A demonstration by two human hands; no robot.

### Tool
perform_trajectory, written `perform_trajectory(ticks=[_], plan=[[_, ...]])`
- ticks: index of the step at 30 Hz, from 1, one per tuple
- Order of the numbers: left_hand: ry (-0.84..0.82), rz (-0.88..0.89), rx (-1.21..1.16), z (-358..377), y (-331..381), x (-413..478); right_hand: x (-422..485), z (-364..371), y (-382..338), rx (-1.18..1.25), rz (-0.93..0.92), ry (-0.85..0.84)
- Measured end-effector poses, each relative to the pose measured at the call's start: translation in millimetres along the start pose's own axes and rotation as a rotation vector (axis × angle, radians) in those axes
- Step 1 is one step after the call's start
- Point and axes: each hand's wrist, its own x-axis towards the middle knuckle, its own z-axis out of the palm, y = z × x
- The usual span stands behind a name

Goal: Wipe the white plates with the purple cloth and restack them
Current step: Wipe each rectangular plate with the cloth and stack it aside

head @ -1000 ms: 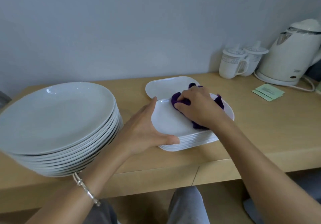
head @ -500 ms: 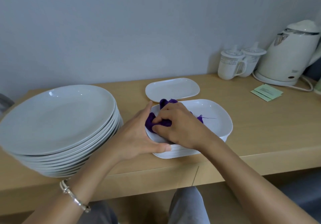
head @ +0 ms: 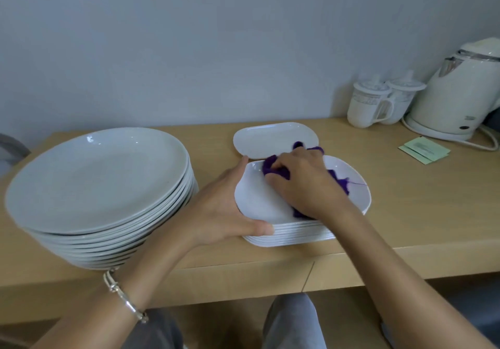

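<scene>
On a wooden counter (head: 405,213) against a grey wall (head: 216,37), the right hand (head: 303,183) clutches the purple cloth (head: 273,168) on the top plate (head: 257,199) of a small stack (head: 292,233), whose left rim the left hand (head: 224,208) grips.

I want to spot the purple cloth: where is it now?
In the head view, the purple cloth sits right of centre, bunched under the right hand on the top plate of the oblong stack.
</scene>
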Motion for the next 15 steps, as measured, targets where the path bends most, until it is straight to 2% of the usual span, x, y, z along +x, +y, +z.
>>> perform_trajectory(ticks=[4,7,9,11,15], plan=[[0.009,-0.036,-0.022,0.4,0.8,1.5,-9.7,5.6,-29.4,0.119,-0.247,-0.111],[0.007,-0.065,-0.035,-1.5,1.3,0.9,-21.1,-20.3,-19.1,0.323,-0.268,-0.303],[-0.003,-0.054,-0.008,-1.9,0.0,2.3,-29.2,-43.5,-2.5,0.327,-0.206,-0.417],[-0.016,-0.043,0.01,-1.9,-0.2,3.6,-34.7,-63.8,21.1,0.239,-0.107,-0.388],[-0.017,-0.053,0.004,-2.7,1.3,3.2,-32.2,-68.8,40.2,0.134,0.071,-0.184]])
